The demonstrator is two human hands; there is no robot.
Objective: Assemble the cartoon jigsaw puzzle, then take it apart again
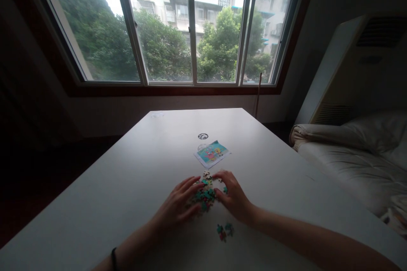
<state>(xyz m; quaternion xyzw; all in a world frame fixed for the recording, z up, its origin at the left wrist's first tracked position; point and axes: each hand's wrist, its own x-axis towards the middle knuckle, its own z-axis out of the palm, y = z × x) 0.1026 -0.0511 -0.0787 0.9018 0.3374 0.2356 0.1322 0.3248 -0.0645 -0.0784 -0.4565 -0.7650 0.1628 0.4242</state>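
A heap of small jigsaw puzzle pieces [206, 194], green, white and red, lies between my two hands on the white table [133, 178]. My left hand [184, 198] rests over the heap's left side, its fingers spread and touching pieces. On the right, my right hand [231, 194] curves around the heap's edge with thumb and fingers apart. Some pieces sit inside that curve; no piece shows gripped. Nearer to me, a small cluster of puzzle pieces [225, 231] lies apart from the heap. Just beyond the heap is a colourful cartoon picture sheet [212, 154].
Farther back on the table is a round dark-and-white mark [202, 136]. A clear, flat item [157, 114] lies at the far left corner. To the right stand a pale sofa [337, 156] and a tall white appliance [330, 59]. A wide window [193, 29] spans the wall ahead.
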